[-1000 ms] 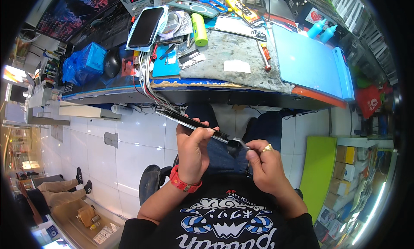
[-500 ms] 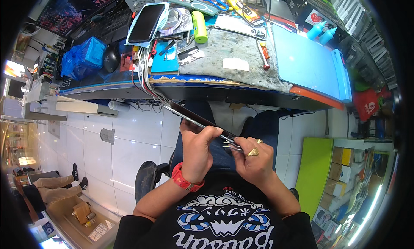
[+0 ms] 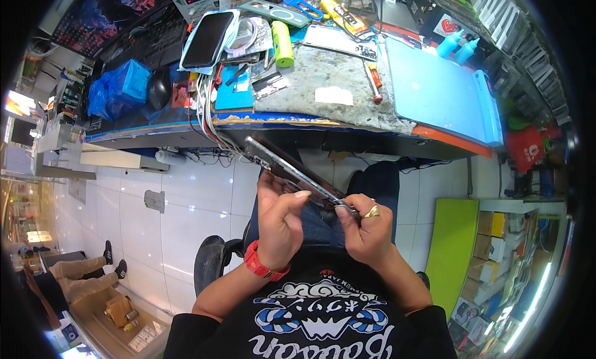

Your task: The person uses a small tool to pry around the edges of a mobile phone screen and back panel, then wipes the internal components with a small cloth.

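A dark phone point(image 3: 292, 172), seen nearly edge-on, slants over my lap just in front of the desk edge. My right hand point(image 3: 367, 231) pinches its near right end between thumb and fingers, with gold rings showing. My left hand point(image 3: 280, 216), with a red watch point(image 3: 264, 264) at the wrist, supports the underside with curled fingers. Its thumb lies along the phone's lower side, slightly off the edge. Most of the left fingertips are hidden behind the phone, and its screen face shows only as a thin dark strip.
On the desk lie a grey work mat point(image 3: 310, 67), a red-handled screwdriver point(image 3: 375, 83), a light blue board point(image 3: 434, 86), another phone point(image 3: 210, 41) and a green cylinder point(image 3: 282, 43). Cables point(image 3: 205, 104) hang over the desk edge. A chair armrest point(image 3: 211, 263) stands at my left.
The phone has turned so more of its side edge shows. My left thumb has come down off its upper edge. Thin silvery strips near my right fingers no longer show.
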Motion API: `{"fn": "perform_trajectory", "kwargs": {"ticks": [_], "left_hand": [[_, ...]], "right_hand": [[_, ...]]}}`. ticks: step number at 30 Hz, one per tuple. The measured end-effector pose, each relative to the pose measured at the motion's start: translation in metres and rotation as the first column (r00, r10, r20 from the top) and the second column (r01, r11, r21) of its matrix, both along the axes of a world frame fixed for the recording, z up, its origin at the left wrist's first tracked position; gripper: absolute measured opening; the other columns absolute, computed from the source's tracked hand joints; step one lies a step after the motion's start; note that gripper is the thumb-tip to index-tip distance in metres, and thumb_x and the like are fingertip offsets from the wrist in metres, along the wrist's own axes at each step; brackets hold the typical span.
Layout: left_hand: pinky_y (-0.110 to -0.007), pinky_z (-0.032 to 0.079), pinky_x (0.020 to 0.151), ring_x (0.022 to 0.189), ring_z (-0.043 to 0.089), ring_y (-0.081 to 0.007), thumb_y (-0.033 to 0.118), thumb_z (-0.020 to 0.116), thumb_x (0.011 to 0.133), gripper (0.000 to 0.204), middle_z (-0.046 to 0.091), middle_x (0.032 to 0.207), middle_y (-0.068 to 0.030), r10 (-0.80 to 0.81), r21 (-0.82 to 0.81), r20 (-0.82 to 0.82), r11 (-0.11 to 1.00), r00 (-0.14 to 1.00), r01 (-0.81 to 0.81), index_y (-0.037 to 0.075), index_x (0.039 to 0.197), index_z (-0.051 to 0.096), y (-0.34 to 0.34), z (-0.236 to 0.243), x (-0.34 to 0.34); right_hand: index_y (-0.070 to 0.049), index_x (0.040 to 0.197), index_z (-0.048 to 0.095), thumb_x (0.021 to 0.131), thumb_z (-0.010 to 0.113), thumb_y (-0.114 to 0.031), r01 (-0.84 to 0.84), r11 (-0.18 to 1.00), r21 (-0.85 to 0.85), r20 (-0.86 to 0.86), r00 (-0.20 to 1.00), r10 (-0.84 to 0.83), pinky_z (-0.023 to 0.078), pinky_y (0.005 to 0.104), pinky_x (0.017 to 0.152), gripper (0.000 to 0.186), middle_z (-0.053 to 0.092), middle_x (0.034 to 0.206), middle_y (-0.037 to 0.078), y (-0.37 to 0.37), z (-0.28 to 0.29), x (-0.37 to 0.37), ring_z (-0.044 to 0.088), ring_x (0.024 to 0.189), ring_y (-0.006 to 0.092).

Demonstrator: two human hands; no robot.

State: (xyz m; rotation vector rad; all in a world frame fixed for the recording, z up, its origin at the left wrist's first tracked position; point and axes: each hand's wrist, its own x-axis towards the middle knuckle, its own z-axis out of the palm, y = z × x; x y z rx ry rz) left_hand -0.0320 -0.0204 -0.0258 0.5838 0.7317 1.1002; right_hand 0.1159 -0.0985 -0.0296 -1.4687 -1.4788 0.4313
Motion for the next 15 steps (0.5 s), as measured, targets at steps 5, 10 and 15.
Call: {"fn": "perform_trajectory", "kwargs": {"ticks": [5, 10, 15], "left_hand": [[-0.047, 0.033, 0.115, 0.134, 0.046, -0.0322, 0.027, 0.054, 0.095, 0.059, 0.047, 0.143, -0.0171, 0.015, 0.212, 0.218, 0.975, 0.976, -0.062, 0.004, 0.146, 0.032, -0.001, -0.012, -0.006], [-0.052, 0.039, 0.110, 0.133, 0.049, -0.0354, 0.070, 0.041, 0.095, 0.085, 0.046, 0.146, -0.0206, -0.065, 0.128, 0.264, 0.991, 0.962, 0.032, 0.007, 0.151, 0.035, -0.006, -0.009, -0.006], [-0.051, 0.046, 0.105, 0.123, 0.056, -0.0347, 0.090, 0.028, 0.081, 0.111, 0.051, 0.137, -0.0203, -0.223, 0.253, 0.358, 0.958, 0.906, 0.136, 0.000, 0.145, 0.036, 0.004, -0.010, -0.007]], "right_hand": [[-0.001, 0.102, 0.059, 0.100, 0.063, -0.015, -0.032, 0.973, -0.228, -0.693, 0.707, -0.139, 0.038, 0.0218, 0.050, 0.015, 0.056, 0.071, -0.003, -0.002, 0.004, -0.001, 0.049, 0.055, 0.0054], [-0.003, 0.102, 0.055, 0.101, 0.060, -0.017, -0.236, 0.948, -0.216, -0.937, 0.321, -0.134, 0.032, 0.0200, 0.046, 0.015, 0.051, 0.072, -0.002, 0.002, 0.007, -0.004, 0.042, 0.051, 0.0049], [-0.002, 0.103, 0.053, 0.101, 0.060, -0.017, -0.331, 0.918, -0.218, -0.973, 0.148, -0.178, 0.031, 0.0206, 0.045, 0.017, 0.050, 0.072, -0.001, 0.001, 0.011, -0.018, 0.041, 0.051, 0.0054]]}}
